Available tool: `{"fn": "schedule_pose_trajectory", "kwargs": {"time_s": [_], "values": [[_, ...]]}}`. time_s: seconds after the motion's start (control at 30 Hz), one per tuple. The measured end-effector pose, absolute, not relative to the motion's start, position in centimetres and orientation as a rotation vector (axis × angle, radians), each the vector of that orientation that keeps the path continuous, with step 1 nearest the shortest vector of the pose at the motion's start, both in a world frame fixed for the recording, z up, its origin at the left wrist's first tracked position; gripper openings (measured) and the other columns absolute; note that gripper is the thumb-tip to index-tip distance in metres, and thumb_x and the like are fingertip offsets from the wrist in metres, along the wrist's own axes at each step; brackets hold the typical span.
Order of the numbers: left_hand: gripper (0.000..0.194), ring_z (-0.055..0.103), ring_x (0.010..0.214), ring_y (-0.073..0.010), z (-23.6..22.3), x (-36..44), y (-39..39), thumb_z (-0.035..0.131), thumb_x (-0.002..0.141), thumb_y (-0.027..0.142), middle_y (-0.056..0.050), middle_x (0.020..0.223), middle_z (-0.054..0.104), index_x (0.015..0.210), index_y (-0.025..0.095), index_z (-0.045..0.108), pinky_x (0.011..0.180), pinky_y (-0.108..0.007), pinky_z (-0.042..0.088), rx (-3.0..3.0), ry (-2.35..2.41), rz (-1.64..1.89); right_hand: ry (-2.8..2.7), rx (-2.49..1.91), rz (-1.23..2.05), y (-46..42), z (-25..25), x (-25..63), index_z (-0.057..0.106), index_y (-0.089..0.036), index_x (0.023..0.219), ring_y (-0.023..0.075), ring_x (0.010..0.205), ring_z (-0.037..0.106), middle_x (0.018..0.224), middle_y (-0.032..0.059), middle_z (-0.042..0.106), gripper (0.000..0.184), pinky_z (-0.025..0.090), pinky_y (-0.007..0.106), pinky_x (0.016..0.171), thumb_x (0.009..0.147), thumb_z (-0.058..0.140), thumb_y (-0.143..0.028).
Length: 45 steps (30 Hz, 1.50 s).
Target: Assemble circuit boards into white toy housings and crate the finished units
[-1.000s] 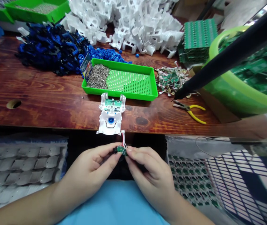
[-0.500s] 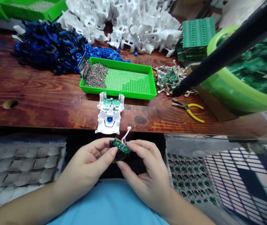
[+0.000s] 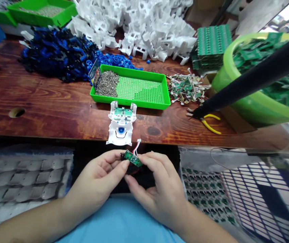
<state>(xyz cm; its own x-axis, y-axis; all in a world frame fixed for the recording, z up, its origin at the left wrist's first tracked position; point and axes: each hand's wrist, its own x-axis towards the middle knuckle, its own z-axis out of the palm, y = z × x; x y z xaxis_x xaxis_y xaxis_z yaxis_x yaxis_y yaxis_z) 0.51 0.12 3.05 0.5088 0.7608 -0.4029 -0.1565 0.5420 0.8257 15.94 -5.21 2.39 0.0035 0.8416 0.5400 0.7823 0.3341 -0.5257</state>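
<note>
Between my two hands, just off the table's front edge, is a small green circuit board (image 3: 132, 158) with a white plug on red and white wires (image 3: 136, 147) sticking up from it. My left hand (image 3: 105, 173) pinches the board's left end, near a small black part. My right hand (image 3: 158, 179) has its fingers on the board's right end, its thumb lower down. Beyond them, at the table edge, lies a white plastic shell (image 3: 120, 136) with a blue round piece in it. Touching its far side is a second white shell (image 3: 112, 114) holding a green board.
Behind the shells stands a green tray (image 3: 129, 104) with screws. Around it are blue parts (image 3: 58, 54), white shells (image 3: 139, 27), wired boards (image 3: 186, 86), stacked green panels (image 3: 214, 40) and yellow-handled pliers (image 3: 211, 128). A black bar (image 3: 250, 76) slants in front of a green tub (image 3: 225, 67).
The view has shifted slightly, so the table things sit a little further right and lower. The black bar now covers part of the pliers. Both hands still hold the board, nearly unmoved.
</note>
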Motion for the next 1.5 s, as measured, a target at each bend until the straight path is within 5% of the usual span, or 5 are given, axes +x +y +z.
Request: {"fn": "schedule_pose_trajectory", "kwargs": {"time_s": [0.4,0.63,0.87,1.3,1.5], "values": [[0.025,0.066,0.087,-0.0122,3.9,-1.3,0.7,0.061,0.087,0.032,0.001,0.1,0.073,0.111,0.029,0.063,0.083,-0.018,0.05,1.064,0.878,0.68,-1.967,-1.219,0.123,-2.1,3.7,17.4,0.053,-0.015,0.116,0.015,0.094,0.063,0.102,0.0084,0.064,0.041,0.057,0.024,0.082,0.077,0.067,-0.014],[0.028,0.06,0.098,-0.022,3.6,-3.7,3.9,0.069,0.079,0.034,-0.005,0.107,0.067,0.105,0.024,0.067,0.083,-0.024,0.045,1.564,1.302,0.869,-1.908,-1.296,0.096,3.7,3.2,18.8,0.057,-0.02,0.111,0.0205,0.106,0.058,0.109,0.0101,0.059,0.036,0.053,0.037,0.092,0.077,0.069,-0.024],[0.065,0.057,0.108,-0.0196,2.0,-2.7,4.0,0.061,0.085,0.038,-0.009,0.138,0.047,0.142,0.026,0.031,0.092,-0.03,0.048,1.251,1.037,0.627,-2.035,-1.433,0.514,5.0,2.8,18.4,0.058,-0.018,0.11,0.0213,0.116,0.055,0.122,0.0115,0.054,0.035,0.05,0.038,0.096,0.077,0.067,-0.027],[0.037,0.063,0.103,-0.0226,2.7,-2.6,4.9,0.054,0.089,0.039,-0.009,0.118,0.063,0.121,0.022,0.048,0.089,-0.032,0.05,1.253,0.99,0.458,-2.282,-1.453,0.57,3.8,4.7,18.2,0.059,-0.022,0.112,0.0196,0.108,0.059,0.123,0.0071,0.057,0.034,0.053,0.035,0.089,0.079,0.065,-0.025],[0.031,0.063,0.089,-0.0154,1.9,-1.7,3.8,0.059,0.087,0.026,-0.006,0.111,0.065,0.116,0.02,0.048,0.076,-0.025,0.05,0.867,0.853,0.504,-2.343,-1.446,0.683,2.5,5.7,18.0,0.059,-0.022,0.113,0.0182,0.108,0.058,0.126,0.0046,0.055,0.034,0.052,0.035,0.093,0.08,0.064,-0.027]]}}
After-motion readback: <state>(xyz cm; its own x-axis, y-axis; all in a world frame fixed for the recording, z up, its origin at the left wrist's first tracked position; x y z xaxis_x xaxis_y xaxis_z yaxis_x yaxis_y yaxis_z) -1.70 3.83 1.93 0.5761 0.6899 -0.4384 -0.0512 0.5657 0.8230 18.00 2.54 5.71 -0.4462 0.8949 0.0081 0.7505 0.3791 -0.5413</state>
